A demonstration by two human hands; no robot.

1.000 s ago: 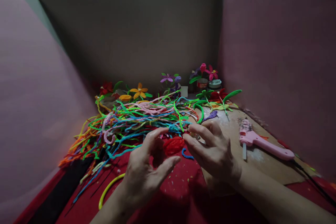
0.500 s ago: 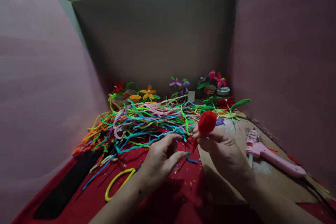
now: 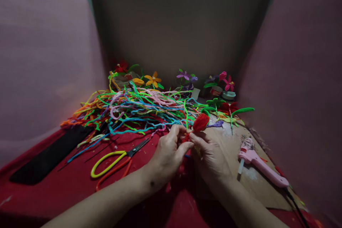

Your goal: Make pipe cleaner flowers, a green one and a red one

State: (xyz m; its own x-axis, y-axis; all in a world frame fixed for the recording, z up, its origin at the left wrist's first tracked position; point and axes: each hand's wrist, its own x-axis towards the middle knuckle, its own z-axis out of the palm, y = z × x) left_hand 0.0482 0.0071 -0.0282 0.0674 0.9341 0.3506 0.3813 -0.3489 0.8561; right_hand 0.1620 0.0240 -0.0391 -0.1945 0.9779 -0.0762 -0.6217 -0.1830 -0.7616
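Note:
A fuzzy red flower bud (image 3: 201,123) stands tilted above my fingers, near the middle of the head view. My left hand (image 3: 169,153) pinches the red lower part of it between thumb and forefinger. From the other side, my right hand (image 3: 210,153) grips the same piece just below the bud. The fingertips of both hands nearly meet there and partly hide the stem. Behind them lies a big heap of colourful pipe cleaners (image 3: 149,107).
Scissors (image 3: 127,154) with yellow and orange handles lie left of my hands, beyond them a black strip (image 3: 50,153). At right, a pink glue gun (image 3: 262,165) rests on a brown board (image 3: 221,139). Finished flowers (image 3: 153,79) stand at the back.
My left hand has closed onto the red piece, which it was held apart from before. The bud has come lower and a little left. The camera view has shifted, showing more of the scissors.

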